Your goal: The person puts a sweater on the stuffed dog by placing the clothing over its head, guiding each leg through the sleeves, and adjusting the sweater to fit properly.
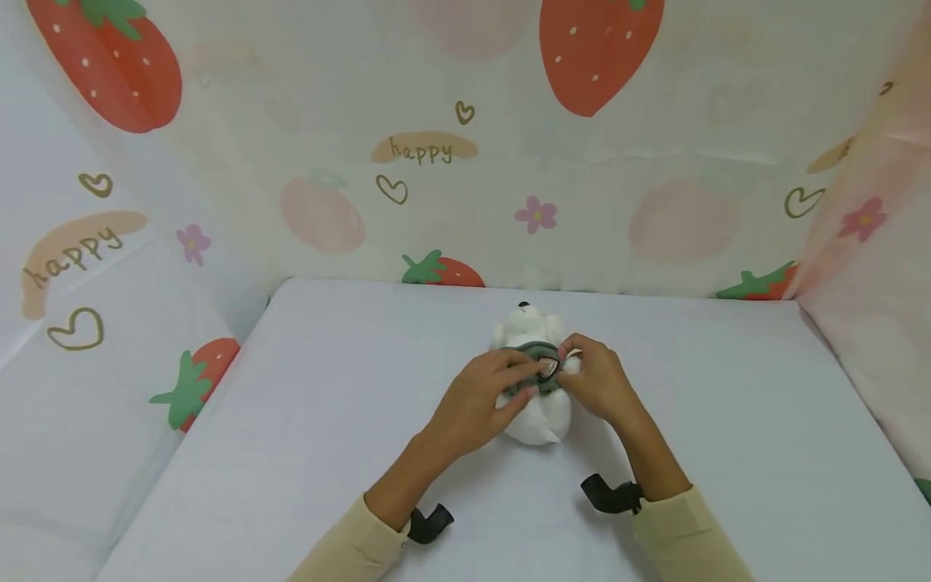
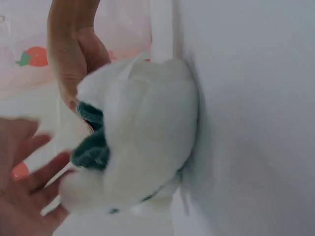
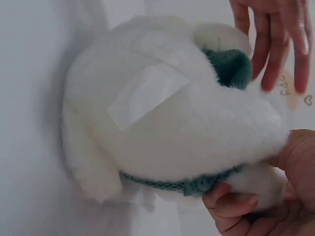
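Note:
A white plush dog (image 1: 537,416) with a black nose (image 1: 524,305) lies on the table, its head toward the back wall. It wears a green knitted vest (image 3: 189,185) with a shield-shaped badge (image 1: 549,369). My left hand (image 1: 476,400) is over the left side of the vest; in the left wrist view its fingers (image 2: 44,172) are spread and slightly blurred. With thumb and curled fingers my right hand (image 1: 600,380) pinches the vest edge beside the dog's arm (image 3: 261,184). Part of the vest is hidden by the hands.
The white table (image 1: 349,364) meets a fabric backdrop (image 1: 465,210) printed with strawberries, hearts and "happy". A pale tag (image 3: 147,93) lies against the plush in the right wrist view. Black wrist mounts (image 1: 612,495) hang at both cuffs.

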Demonstrator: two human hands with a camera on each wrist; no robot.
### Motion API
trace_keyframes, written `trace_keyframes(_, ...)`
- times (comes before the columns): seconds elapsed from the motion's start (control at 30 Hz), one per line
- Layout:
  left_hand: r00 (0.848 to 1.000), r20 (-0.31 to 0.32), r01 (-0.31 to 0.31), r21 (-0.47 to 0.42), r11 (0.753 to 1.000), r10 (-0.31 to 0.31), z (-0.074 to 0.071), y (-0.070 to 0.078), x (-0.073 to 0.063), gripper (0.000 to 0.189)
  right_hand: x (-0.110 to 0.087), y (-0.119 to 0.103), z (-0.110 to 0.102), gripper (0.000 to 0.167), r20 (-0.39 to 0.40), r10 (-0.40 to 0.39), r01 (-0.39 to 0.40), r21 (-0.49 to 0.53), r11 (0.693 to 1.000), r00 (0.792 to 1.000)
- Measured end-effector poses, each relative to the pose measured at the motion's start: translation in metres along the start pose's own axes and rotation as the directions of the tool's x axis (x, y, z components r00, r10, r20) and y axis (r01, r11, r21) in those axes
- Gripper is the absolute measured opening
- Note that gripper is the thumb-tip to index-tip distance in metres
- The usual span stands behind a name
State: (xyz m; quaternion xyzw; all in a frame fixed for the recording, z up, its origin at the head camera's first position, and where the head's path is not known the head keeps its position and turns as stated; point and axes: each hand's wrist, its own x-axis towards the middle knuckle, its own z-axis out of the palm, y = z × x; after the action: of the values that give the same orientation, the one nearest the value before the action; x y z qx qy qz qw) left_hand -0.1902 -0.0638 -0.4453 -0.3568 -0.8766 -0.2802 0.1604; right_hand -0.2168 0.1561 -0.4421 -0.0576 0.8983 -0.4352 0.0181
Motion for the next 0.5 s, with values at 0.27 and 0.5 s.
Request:
trace_keyframes(0.27,0.907,0.039,0.366,-0.567,0.738,-0.42,0.01,-0.044,0.003,0.039,0.004,0.004,-0.008,0.023,0.132,0.0,-0.006,0.048,0.999,0.991)
trace_keyframes(0.5,0.841,0.286,0.505,-0.72,0.477,-0.459,0.02,-0.073,0.006,0.033,0.0,0.015,-0.026,0.031,0.276,-0.071,0.033,0.139,0.99,0.959)
